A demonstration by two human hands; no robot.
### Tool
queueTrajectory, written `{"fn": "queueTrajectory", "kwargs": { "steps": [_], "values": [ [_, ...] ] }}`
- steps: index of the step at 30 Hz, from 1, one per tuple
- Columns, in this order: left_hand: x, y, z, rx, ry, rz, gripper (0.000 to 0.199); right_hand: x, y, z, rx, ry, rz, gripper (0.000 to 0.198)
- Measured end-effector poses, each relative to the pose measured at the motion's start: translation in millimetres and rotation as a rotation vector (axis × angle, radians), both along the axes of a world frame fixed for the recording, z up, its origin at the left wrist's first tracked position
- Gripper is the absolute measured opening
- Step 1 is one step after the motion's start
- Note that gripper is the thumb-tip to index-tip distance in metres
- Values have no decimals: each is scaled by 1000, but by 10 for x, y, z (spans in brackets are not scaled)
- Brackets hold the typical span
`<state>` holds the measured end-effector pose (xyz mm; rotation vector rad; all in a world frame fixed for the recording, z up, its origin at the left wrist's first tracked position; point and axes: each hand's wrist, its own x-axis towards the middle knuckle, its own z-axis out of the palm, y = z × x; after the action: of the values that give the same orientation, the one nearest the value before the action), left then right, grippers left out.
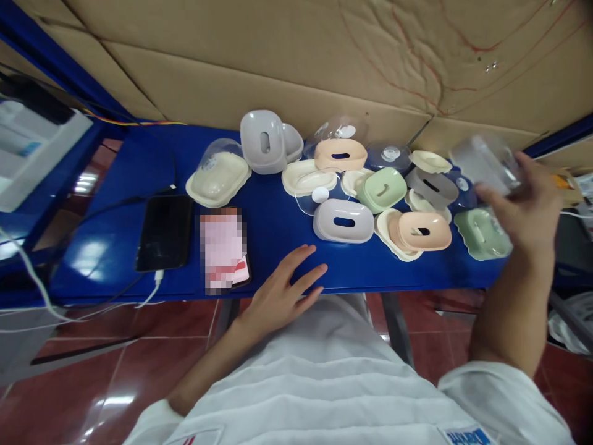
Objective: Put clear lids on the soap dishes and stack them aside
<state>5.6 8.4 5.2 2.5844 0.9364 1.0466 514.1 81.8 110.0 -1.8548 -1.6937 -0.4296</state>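
Observation:
My right hand point(532, 198) is closed round a clear plastic cover point(484, 164), smeared by motion, above the right end of the blue table. Below it lies a green soap-dish-like container point(482, 233). My left hand point(283, 289) rests at the table's front edge with its fingers spread, holding nothing. Nearest to it is a pale grey slotted tray point(343, 221). Around that tray are a green slotted tray point(382, 189), a peach slotted tray point(425, 232) on a cream base, and a darker grey tray point(433, 187).
Along the back stand an upright grey tray point(262, 142), another peach tray point(340, 154) and a cream dish under a clear cover point(218, 173). Two phones lie at the left, a black one point(164, 233) with a white cable and a blurred-out one point(223, 250). Cardboard point(259, 55) lines the back.

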Motion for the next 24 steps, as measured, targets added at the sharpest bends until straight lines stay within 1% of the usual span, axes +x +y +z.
{"fn": "queueTrajectory", "kwargs": {
  "steps": [1, 2, 3, 4, 6, 9, 12, 14, 15, 16, 17, 19, 20, 21, 22, 23, 24],
  "values": [
    [7, 1, 8, -10, 22, 7, 47, 270, 209, 35, -110, 19, -178, 93],
    [13, 1, 13, -20, 40, 13, 46, 496, 406, 51, -209, 37, -318, 94],
    [18, 2, 17, -25, 52, 17, 45, 671, 581, 48, -276, 25, -399, 93],
    [21, 2, 19, -26, 59, 19, 44, 797, 728, 31, -329, 21, -450, 90],
    [23, 3, 22, -32, 70, 23, 43, 928, 936, -32, -365, 10, -466, 86],
    [24, 5, 23, -47, 85, 30, 43, 975, 1085, -126, -398, 41, -501, 87],
    [41, 4, 29, -43, 100, 24, 42, 963, 1126, -138, -532, 85, -600, 98],
    [80, 10, 50, -46, 132, 45, 42, 878, 1065, -104, -580, 59, -628, 102],
    [110, 18, 68, -53, 158, 67, 45, 791, 986, -84, -558, 25, -611, 100],
    [147, 32, 90, -60, 188, 93, 48, 670, 866, -68, -504, -16, -560, 94],
    [189, 51, 114, -64, 218, 117, 52, 515, 704, -62, -433, -53, -477, 85],
    [279, 105, 161, -59, 263, 146, 60, 131, 271, -89, -275, -86, -207, 62],
    [321, 135, 180, -51, 274, 148, 63, -73, 22, -124, -233, -73, -47, 54],
    [356, 162, 192, -42, 281, 145, 64, -268, -228, -174, -222, -48, 107, 48],
    [384, 183, 197, -31, 285, 140, 63, -441, -464, -236, -243, -14, 237, 44],
    [401, 194, 196, -15, 291, 136, 60, -583, -673, -307, -280, 20, 320, 43],
    [408, 194, 189, 6, 298, 136, 55, -691, -844, -385, -331, 45, 352, 47]
  ]
}}
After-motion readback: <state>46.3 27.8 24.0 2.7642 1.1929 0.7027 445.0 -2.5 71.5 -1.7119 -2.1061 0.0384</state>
